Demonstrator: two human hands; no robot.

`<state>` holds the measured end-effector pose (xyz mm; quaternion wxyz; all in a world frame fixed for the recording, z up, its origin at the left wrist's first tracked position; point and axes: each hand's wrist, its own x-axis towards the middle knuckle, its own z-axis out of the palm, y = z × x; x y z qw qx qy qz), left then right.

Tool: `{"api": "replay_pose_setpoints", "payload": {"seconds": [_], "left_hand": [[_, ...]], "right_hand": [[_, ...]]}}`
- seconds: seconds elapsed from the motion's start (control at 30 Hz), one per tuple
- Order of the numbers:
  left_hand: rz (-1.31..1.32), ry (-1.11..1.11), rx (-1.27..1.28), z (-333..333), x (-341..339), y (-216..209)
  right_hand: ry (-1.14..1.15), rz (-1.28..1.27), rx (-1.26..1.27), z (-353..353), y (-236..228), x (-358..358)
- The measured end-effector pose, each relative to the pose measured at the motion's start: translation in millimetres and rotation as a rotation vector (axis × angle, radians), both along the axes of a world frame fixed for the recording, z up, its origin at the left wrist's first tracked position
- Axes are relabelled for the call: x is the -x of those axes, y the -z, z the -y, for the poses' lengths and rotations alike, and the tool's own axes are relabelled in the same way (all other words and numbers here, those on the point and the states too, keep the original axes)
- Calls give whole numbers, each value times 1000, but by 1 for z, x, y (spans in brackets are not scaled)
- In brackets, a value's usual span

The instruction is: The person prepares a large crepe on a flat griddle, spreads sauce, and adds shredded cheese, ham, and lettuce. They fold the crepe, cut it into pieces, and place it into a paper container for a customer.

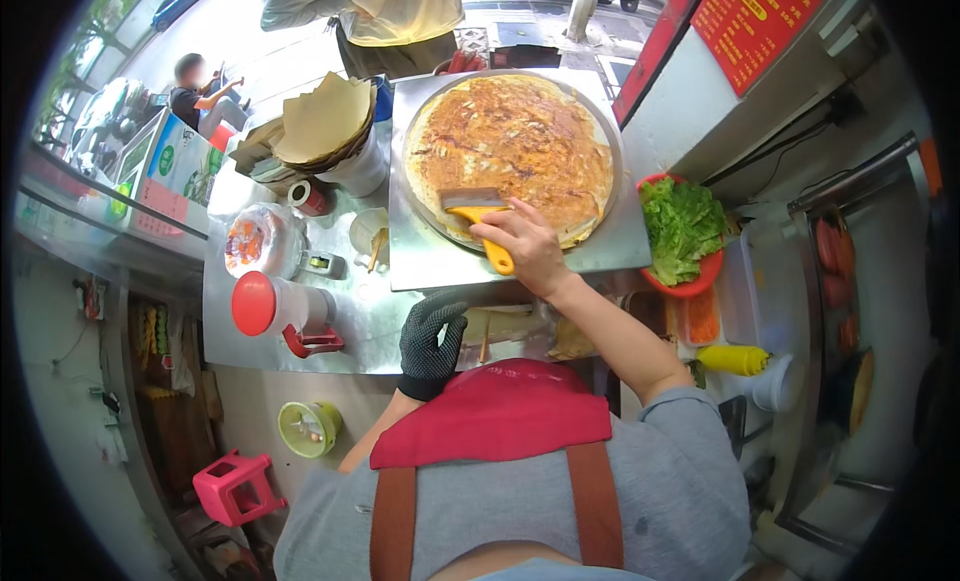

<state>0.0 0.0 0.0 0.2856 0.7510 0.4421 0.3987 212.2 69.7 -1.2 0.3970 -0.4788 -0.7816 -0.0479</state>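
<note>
My right hand (530,249) is closed round the yellow handle of a flat, wide brush (499,258). The brush's dark bristle end rests on the near left part of a large round crepe (510,141), which is coated with reddish-brown sauce. Under the crepe is a round griddle (409,203), its rim showing, set in a square metal top (425,268). My left hand (430,333), in a dark dotted glove, hovers by the counter's near edge, below the griddle top. Its fingers are loosely bent, thumb apart, and nothing shows in them.
Right of the griddle, lettuce (682,231) fills a red basin (690,287), near orange shreds (703,323) and a yellow bottle (733,359). On the left stand a red-lidded pitcher (258,303), a small container with a stick (368,236) and paper bags (325,121). A person (410,16) stands opposite.
</note>
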Motion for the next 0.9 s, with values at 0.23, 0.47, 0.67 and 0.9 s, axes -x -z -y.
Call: {"api": "replay_pose_setpoints", "payload": {"seconds": [0.23, 0.47, 0.67, 0.9], "left_hand": [[-9, -72, 10, -5, 1, 10], [25, -76, -20, -9, -6, 7], [-16, -106, 0, -7, -7, 4], [-28, -140, 6, -6, -5, 2]], "right_hand": [[-48, -121, 41, 23, 7, 18], [162, -733, 231, 26, 3, -13], [310, -1165, 139, 0, -1, -63], [262, -925, 231, -84, -9, -103]]}}
